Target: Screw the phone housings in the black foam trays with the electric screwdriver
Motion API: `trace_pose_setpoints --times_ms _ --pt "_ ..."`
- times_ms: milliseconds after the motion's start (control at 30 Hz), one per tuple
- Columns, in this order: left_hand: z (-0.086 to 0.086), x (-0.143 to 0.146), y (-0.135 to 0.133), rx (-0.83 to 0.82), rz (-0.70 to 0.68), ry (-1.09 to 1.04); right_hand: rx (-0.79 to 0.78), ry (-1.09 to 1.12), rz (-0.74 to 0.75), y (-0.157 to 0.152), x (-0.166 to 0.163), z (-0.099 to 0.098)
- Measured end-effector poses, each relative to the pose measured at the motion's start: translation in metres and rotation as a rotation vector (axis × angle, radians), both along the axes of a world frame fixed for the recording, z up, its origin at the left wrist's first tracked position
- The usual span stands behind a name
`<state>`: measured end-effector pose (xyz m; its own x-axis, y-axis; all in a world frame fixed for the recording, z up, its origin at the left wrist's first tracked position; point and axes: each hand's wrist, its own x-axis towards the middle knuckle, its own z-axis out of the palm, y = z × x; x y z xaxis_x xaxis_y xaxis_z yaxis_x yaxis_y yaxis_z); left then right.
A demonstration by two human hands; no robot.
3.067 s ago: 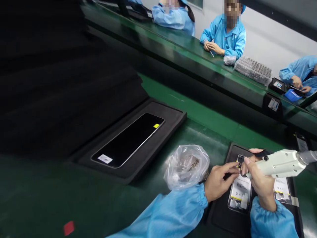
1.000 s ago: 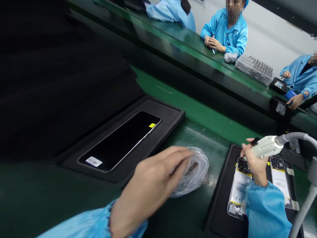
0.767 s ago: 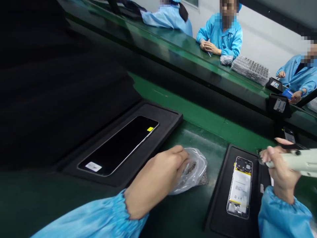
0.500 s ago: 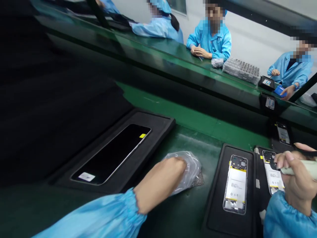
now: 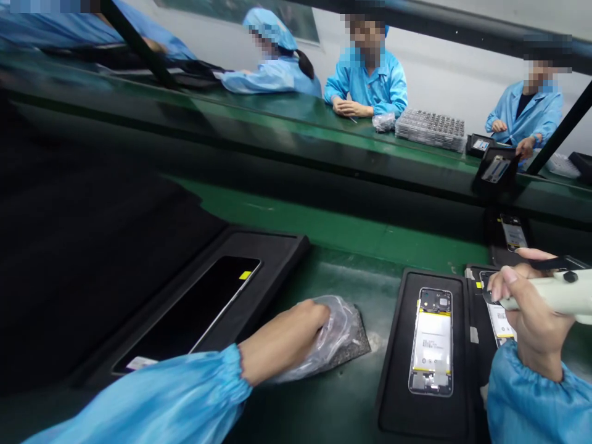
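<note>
1. On the near middle of the desk (image 5: 370, 271), a clear bag (image 5: 340, 327) lies full of tiny grey bits — too small to tell what they are.
2. The left hand (image 5: 289, 339) reaches into the bag from the left. Plastic hides its fingers, so I can't say if its grip is clenched or has hold of anything.
3. To do this part well, I think small, soft pinches are best. A hard tug could tip the bag and spill the bits.
4. On the right, the right hand (image 5: 531, 308) has its grip wrapped around a pale tool (image 5: 557, 290).
5. The tool's front end is near a phone with its insides showing (image 5: 500, 324), partly covered by that hand. I can't see if they touch. Holding the tool steady would help — a bump could scratch the parts.
6. Between the bag and the right hand, another bare phone (image 5: 432, 345) lies flat in a black tray (image 5: 395, 370). Sleeves should stay off it.
7. On the left, a dark-screened phone (image 5: 198, 302) rests in its own tray (image 5: 280, 262). The left sleeve covers its near end in this view, so the elbow needs care.
</note>
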<state>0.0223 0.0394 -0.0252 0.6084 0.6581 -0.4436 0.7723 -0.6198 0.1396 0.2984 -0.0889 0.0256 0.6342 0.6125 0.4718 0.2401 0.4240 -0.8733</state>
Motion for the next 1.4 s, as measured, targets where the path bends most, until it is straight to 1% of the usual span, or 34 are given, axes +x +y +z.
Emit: trace_pose_setpoints --times_ms 100,167,267,367,500,567,667,733,767,800,867,967,1033,1100,1167,1267,1400 --pt "-0.008 -0.005 0.0 0.054 -0.039 -0.046 0.019 -0.007 0.006 0.0 -0.001 0.001" --pt "-0.009 -0.008 0.0 0.074 -0.058 -0.097 0.026 -0.015 0.007 0.0 -0.002 0.002" --pt "-0.001 -0.009 -0.004 0.038 -0.067 -0.185 0.011 -0.031 0.004 0.0 -0.004 0.003" --pt "0.009 -0.008 -0.008 0.015 -0.036 -0.281 0.002 -0.049 0.019 0.0 -0.005 0.003" --pt "0.018 -0.01 -0.009 0.018 -0.013 -0.325 -0.011 -0.037 0.025 0.0 -0.006 0.002" --pt "0.026 -0.014 -0.011 0.002 -0.003 -0.367 -0.01 -0.036 0.031 0.001 -0.006 0.0" --pt "0.044 -0.018 -0.022 0.072 0.099 -0.575 -0.015 -0.032 0.061 0.002 -0.009 -0.003" --pt "0.053 -0.01 -0.036 0.163 0.151 -0.802 -0.022 -0.025 0.106 0.003 -0.014 -0.005" --pt "0.054 -0.001 -0.045 0.185 0.154 -0.91 -0.025 -0.019 0.134 0.003 -0.016 -0.006" --pt "0.052 0.011 -0.053 0.17 0.145 -1.005 -0.028 -0.011 0.165 0.004 -0.019 -0.007" --pt "0.037 0.042 -0.066 0.031 0.144 -1.151 -0.04 0.007 0.215 0.006 -0.024 -0.009" --pt "-0.003 0.089 -0.071 -0.254 0.269 -1.267 -0.088 0.027 0.247 0.01 -0.029 -0.016" --pt "-0.03 0.109 -0.068 -0.342 0.303 -1.288 -0.149 0.022 0.249 0.014 -0.031 -0.023" --pt "-0.05 0.117 -0.065 -0.366 0.294 -1.294 -0.211 0.0 0.245 0.019 -0.033 -0.031" --pt "-0.063 0.118 -0.063 -0.376 0.302 -1.315 -0.241 -0.013 0.245 0.024 -0.035 -0.038" --pt "-0.073 0.116 -0.062 -0.405 0.383 -1.375 -0.242 0.007 0.257 0.028 -0.037 -0.045" --pt "-0.077 0.115 -0.063 -0.482 0.461 -1.432 -0.27 0.023 0.271 0.026 -0.035 -0.048"
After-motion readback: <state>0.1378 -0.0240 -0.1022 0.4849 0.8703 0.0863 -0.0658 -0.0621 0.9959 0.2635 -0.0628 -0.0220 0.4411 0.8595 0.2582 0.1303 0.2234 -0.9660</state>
